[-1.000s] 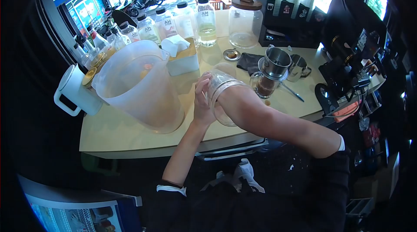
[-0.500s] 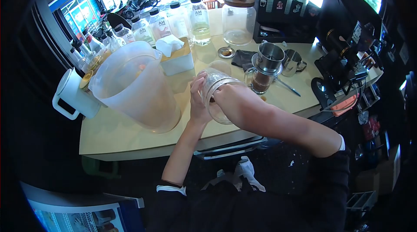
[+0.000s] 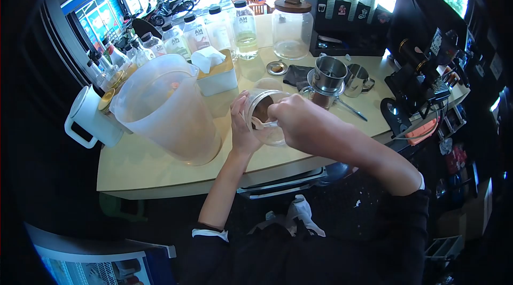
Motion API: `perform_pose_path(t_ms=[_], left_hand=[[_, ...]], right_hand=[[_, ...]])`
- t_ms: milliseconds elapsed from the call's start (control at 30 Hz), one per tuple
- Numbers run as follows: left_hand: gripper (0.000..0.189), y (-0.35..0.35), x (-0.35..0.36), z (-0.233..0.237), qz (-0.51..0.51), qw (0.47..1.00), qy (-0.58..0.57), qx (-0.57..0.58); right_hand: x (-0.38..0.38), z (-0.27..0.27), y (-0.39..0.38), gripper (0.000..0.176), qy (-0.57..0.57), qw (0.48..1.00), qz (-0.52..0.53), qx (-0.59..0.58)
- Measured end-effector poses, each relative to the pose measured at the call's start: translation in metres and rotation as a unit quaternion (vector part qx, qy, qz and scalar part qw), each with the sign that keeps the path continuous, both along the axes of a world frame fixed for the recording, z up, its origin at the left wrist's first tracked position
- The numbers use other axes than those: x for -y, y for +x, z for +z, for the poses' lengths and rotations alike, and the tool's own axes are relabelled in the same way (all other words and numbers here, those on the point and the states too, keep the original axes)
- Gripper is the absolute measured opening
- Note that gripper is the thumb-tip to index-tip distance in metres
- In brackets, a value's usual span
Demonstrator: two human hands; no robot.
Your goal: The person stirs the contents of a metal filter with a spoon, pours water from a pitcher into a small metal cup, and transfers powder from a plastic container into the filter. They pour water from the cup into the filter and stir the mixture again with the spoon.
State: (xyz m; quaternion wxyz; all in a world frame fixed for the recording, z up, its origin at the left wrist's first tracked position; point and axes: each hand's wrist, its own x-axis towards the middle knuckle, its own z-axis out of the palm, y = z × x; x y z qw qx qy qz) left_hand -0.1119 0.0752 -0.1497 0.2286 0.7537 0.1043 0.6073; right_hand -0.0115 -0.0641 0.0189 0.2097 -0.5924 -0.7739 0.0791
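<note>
A: Right hand (image 3: 291, 116) backed out from deep in the jar (image 3: 275, 136) to its mouth?

B: Yep. Bench (image 3: 139, 165): big pitcher (image 3: 173, 125) toward the left corner, jar tilted near the front edge, drip filter (image 3: 328, 74) behind-right. Wiggle room's mostly bodyward. Left hand (image 3: 243, 131) has fingers spread round the jar; right's pinch a spoon (image 3: 264, 124), partly inside. Loaded? Can't tell.

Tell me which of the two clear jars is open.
The jar in the left hand: its mouth is uncovered, with the right hand at it. The other jar, standing farther back, has a wooden lid on.
</note>
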Motion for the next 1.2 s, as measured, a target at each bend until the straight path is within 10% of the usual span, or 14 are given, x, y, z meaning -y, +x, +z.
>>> perform_pose_path(t_ms=[600,1200], left_hand=[[0.099,-0.005,0.002,0.010,0.109,0.993,-0.044,-0.014],[0.099,-0.006,0.001,0.011,0.114,0.988,-0.104,-0.012]], right_hand=[[-0.010,0.032,0.058,0.016,-0.170,0.920,-0.035,-0.351],[-0.017,0.039,0.100,0.018,-0.138,0.893,-0.019,-0.428]])
